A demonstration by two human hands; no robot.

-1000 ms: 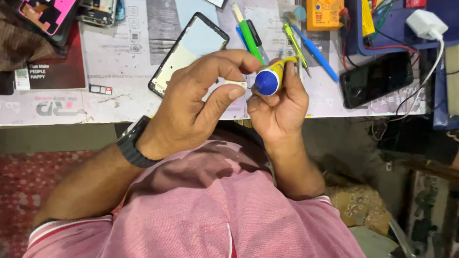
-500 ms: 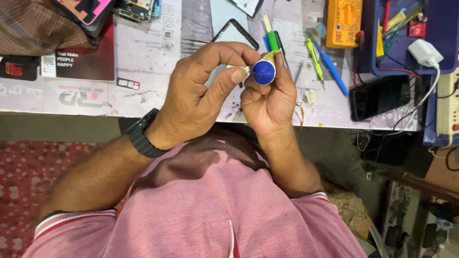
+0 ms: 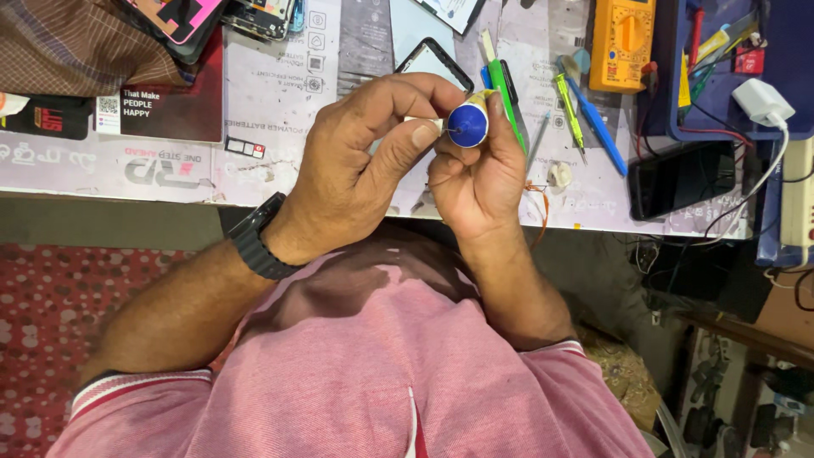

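I've got my right hand clenched round a small tube with a round blue cap, held up over the near edge of the tabletop, while my left hand pinches a thin pale pin-like tool against that cap. Compared with a second ago both hands sit closer to the yellow multimeter and the green pen, and the cap now faces me squarely, so the tip looks lined up on it.
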